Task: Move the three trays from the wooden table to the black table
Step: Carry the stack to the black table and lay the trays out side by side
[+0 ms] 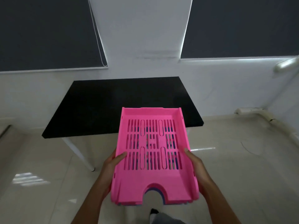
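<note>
Head view. You hold a stack of trays in the air with both hands, its far end over the near right part of the black worktop and its near end above the pale floor. The top tray is bright pink; blue and purple edges show through its slots and at the near notch, so at least one more tray sits nested beneath, though the count cannot be read. Your left hand clasps the left wall and your right hand the right wall, fingers closed around the rims with a thumb lying over each edge.

Step in hand, as judged: the carry is near its end and the set-down has not yet begun. The wooden table is out of view. The next move calls for a short forward reach and a level descent, so that the whole base lands inside the worktop's near edge and not half over it.

Materials: the trays are rigid moulded plastic, rectangular, shallow-walled, with rows of narrow slots in the base and a half-round notch in the near wall. The worktop is a matt black slab on slim white legs. The floor is glossy tile, which reflects light.
</note>
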### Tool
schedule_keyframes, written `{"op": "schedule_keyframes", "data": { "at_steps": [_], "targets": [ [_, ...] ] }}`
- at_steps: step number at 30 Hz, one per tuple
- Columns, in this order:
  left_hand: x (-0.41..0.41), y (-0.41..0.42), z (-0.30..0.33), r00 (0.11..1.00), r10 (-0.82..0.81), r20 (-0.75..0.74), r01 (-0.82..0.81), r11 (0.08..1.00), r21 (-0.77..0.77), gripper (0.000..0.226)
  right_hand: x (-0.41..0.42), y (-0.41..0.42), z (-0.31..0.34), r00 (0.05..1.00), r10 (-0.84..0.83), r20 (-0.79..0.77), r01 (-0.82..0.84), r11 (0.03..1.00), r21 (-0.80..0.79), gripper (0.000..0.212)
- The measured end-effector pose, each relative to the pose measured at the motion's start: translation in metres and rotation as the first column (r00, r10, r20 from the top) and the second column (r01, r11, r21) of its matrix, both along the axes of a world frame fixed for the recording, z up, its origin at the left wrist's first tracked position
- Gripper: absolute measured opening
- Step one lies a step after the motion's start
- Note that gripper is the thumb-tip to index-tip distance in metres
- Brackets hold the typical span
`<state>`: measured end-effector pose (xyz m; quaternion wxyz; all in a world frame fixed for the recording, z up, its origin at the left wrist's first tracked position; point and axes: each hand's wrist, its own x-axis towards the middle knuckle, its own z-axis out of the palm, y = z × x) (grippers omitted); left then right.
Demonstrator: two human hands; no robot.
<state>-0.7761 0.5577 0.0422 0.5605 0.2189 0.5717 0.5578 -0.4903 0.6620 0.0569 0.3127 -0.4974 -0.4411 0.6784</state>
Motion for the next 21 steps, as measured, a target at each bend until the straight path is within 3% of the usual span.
{"op": "schedule_keyframes", "data": {
  "at_steps": [10,21],
  "targets": [
    [-0.124,0.144,0.002,0.990,0.111,0.092,-0.112,0.994,0.002,0.065,-0.137,0.185,-0.004,0.991,0.133,0.004,-0.132,0.990,-0.058,0.048],
    [-0.258,0.307,-0.028,0.991,0.043,0.129,-0.041,0.999,-0.018,0.072,-0.262,0.323,-0.024,0.998,0.056,-0.023,-0.059,0.985,-0.164,0.049]
  ]
}}
